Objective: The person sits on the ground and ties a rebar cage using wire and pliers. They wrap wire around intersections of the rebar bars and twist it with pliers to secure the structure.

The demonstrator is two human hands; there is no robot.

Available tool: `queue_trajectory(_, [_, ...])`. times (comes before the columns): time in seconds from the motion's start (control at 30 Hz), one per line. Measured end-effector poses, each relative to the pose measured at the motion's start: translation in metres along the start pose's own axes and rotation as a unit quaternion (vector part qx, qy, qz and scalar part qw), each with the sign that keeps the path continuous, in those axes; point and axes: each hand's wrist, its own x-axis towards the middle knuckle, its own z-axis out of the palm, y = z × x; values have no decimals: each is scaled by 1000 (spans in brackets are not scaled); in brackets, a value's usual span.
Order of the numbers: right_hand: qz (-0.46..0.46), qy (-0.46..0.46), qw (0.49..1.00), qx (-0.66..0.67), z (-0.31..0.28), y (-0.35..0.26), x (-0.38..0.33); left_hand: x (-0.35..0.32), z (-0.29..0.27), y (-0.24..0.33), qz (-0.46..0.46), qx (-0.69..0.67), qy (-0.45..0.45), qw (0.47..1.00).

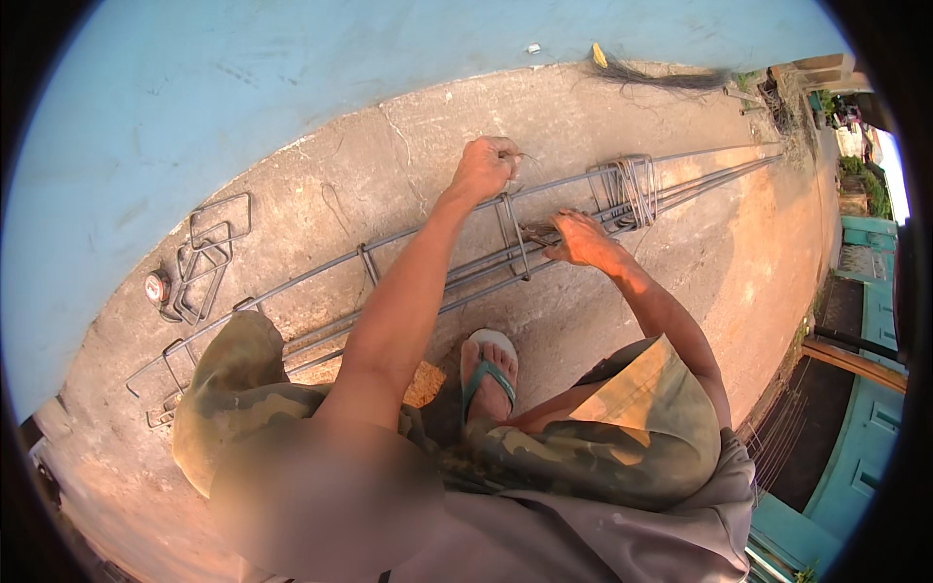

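A long cage of steel rebar (pixel 321 269) lies on the ground across the view, its long bars joined by square stirrups (pixel 514 236). My left hand (pixel 489 167) is closed in a pinch just beyond the far bar, beside one stirrup. A thin piece of wire (pixel 526 156) pokes out from its fingertips. My right hand (pixel 580 238) is low over the bars, right of that stirrup, with its fingers curled. Something dark and thin shows at those fingers, too small to name. More stirrups (pixel 637 192) are bunched together on the bars farther right.
Loose bent stirrups (pixel 206 255) and a round tape measure (pixel 157 287) lie at the left. A blue wall (pixel 243 87) runs along the far side. A bundle of dark wire (pixel 661 78) rests at its foot. My sandalled foot (pixel 489 379) is close to the near bars.
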Motion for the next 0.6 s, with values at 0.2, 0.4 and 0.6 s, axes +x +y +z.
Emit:
queue_trajectory(0.2, [9,79,995,61,9,13,-3,-16,-4,9,0,-163,-29,986])
queue_trajectory(0.4, [66,146,956,246,-10,-7,-18,-18,-5,-11,-50,-262,33,963])
queue_trajectory(0.6, [91,172,943,269,-107,-40,-1,-23,-18,-24,-64,-209,59,974])
